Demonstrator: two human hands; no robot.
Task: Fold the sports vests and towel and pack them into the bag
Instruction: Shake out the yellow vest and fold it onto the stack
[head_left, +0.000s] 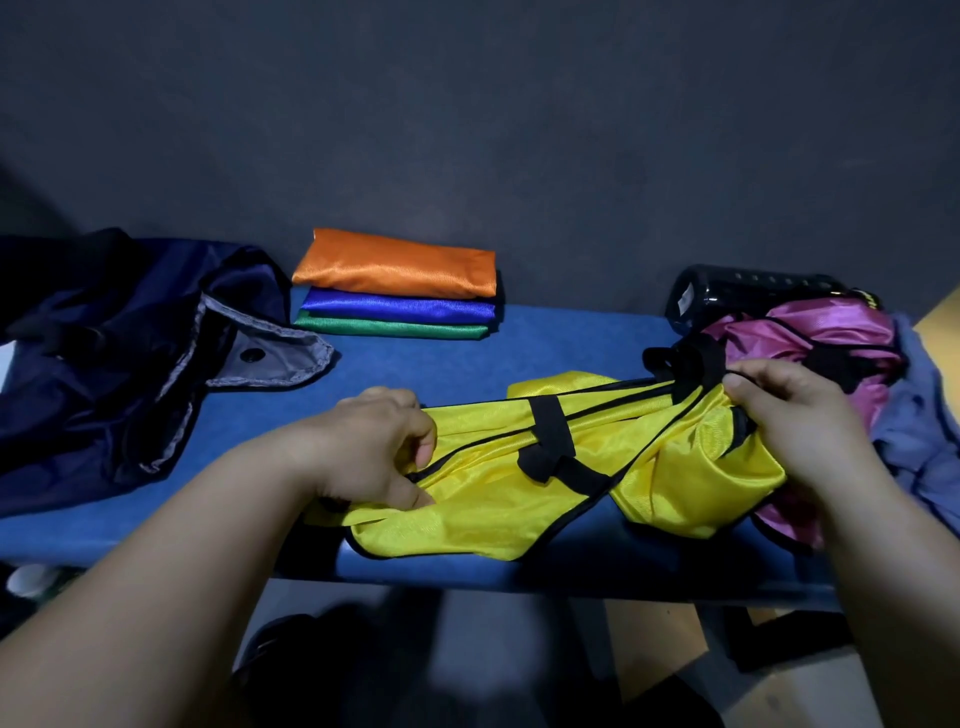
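Along the near edge of the worktop (467, 364) my left grip (374, 447) pinches the yellow vest (691, 467) at its black-bound hem, and my right grip (800, 415) bunches its other end. I judge the cloth thin, slick and featherweight, best held by the trim. At the right end lie the crumpled magenta vest (810, 332) and the grey-blue towel (919, 421). The navy bag (104, 353) slumps at the left end, its contents hidden. The folded vests (395, 291) are stacked at the far edge.

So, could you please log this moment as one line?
yellow vest: unfolded | left hand: grips it | right hand: grips it | folded stack: three vests | bag: at left
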